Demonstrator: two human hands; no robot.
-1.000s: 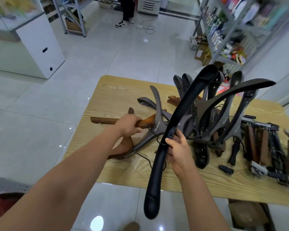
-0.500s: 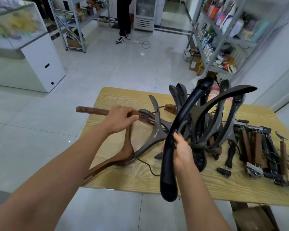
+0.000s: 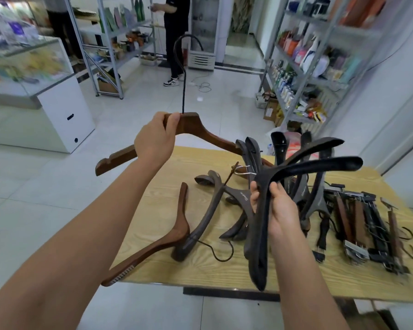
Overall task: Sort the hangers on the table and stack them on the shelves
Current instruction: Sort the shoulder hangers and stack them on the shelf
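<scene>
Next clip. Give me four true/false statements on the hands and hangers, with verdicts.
1. The left hand grips a brown hanger, held clear of the table. True.
2. The right hand is empty. False: it grips a black hanger.
3. A second brown hanger lies on the table. True.
4. The clip hangers lie at the table's left end. False: they lie at its right end.
</scene>
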